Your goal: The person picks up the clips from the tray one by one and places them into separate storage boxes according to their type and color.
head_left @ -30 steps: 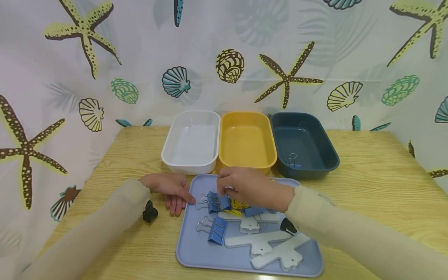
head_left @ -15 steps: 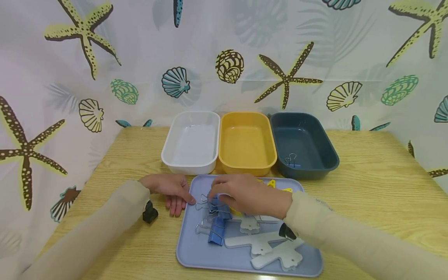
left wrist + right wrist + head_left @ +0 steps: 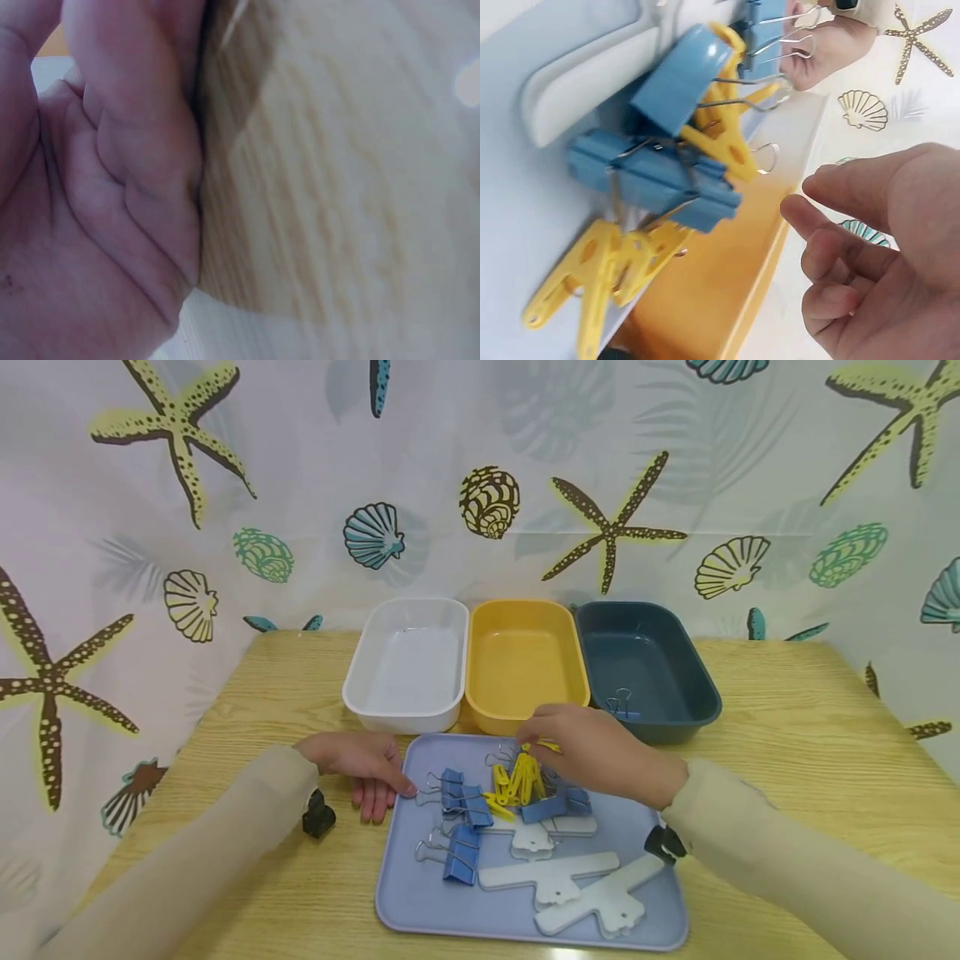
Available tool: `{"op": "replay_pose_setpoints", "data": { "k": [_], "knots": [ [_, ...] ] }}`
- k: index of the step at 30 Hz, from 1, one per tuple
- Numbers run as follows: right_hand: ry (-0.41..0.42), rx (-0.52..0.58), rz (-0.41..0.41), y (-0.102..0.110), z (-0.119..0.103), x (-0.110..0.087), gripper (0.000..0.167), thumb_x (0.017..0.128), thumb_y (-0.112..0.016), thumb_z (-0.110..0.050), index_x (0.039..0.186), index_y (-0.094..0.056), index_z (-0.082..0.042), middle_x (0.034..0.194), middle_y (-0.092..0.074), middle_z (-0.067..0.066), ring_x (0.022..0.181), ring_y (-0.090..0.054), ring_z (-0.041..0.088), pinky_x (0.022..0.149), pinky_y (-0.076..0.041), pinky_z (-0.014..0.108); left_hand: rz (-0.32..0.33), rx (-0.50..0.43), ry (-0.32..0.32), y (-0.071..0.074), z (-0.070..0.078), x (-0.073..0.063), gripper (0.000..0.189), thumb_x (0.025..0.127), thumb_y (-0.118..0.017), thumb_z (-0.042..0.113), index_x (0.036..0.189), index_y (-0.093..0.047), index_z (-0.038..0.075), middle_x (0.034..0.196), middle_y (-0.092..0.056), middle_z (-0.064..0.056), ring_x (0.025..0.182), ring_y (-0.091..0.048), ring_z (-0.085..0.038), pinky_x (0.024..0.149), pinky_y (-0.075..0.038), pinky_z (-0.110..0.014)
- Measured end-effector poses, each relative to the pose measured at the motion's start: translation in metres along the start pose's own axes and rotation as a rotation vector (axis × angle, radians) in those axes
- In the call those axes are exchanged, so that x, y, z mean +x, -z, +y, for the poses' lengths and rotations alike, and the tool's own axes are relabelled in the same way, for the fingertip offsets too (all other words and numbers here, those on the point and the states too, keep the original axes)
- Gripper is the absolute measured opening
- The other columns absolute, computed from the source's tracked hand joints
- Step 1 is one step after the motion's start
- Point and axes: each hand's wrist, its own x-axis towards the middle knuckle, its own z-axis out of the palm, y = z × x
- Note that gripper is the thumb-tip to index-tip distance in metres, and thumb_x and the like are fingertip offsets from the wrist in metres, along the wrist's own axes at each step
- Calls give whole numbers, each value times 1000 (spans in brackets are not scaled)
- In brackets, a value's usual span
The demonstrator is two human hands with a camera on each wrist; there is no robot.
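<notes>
My right hand [image 3: 588, 750] hovers over the back of the lilac tray [image 3: 405, 893], above a heap of yellow clothespins [image 3: 521, 779]. In the right wrist view its fingers are loosely bent, thumb near the index fingertip, with nothing between them. Blue binder clips [image 3: 543, 810] lie against the clothespins, some overlapping them. More binder clips [image 3: 461, 856] are grouped at the tray's left, wire handles pointing left. White T-shaped clips [image 3: 551, 877] lie toward the front. At the tray's left edge my left hand [image 3: 363, 768] touches the rim with its thumb, its other fingers on the table.
Behind the tray stand three bins side by side: a white bin [image 3: 405, 722], a yellow bin [image 3: 491, 720] and a dark blue bin [image 3: 682, 727]. A blue binder clip [image 3: 622, 713] lies in the dark blue one. A patterned curtain [image 3: 427, 468] hangs behind the wooden table [image 3: 772, 760].
My right hand carried a blue binder clip left to the others on the tray, let it go, then moved right and back over the clothespins. My left hand has stayed put.
</notes>
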Motion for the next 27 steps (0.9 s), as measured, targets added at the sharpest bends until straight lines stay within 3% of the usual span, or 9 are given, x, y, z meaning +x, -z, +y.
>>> {"op": "replay_pose_setpoints", "data": {
  "k": [6, 10, 18, 27],
  "knots": [
    [-43, -3, -32, -8, 10, -4, 22, 86, -73, -17, 108, -72, -15, 104, -69, -3, 94, -64, 13, 82, -56, 33, 4, 0, 3, 0, -1, 0, 39, 87, -67, 38, 74, -69, 2, 69, -74, -13, 55, -70, -17, 44, -49, -19],
    [-24, -1, -67, -13, 11, -4, 20, 87, -71, -16, 106, -73, -15, 106, -70, -3, 96, -65, 12, 84, -56, 33, 2, -3, 6, 0, -1, 0, 39, 87, -68, 38, 74, -69, 2, 70, -74, -13, 55, -70, -17, 44, -49, -19],
    [85, 39, -103, -17, 7, 0, 22, 92, -64, -10, 111, -72, -16, 106, -71, -4, 86, -59, 6, 81, -55, 28, 5, -8, 7, 0, 0, 0, 39, 87, -68, 39, 74, -69, 2, 70, -74, -14, 55, -70, -17, 44, -49, -19],
    [198, 166, -155, -14, 7, 10, 31, 92, -59, 0, 116, -71, -16, 112, -72, -5, 102, -67, 9, 91, -54, 28, 8, -13, 5, -1, 0, 0, 38, 87, -68, 37, 74, -68, 1, 70, -73, -14, 54, -70, -17, 44, -49, -19]
  ]
}}
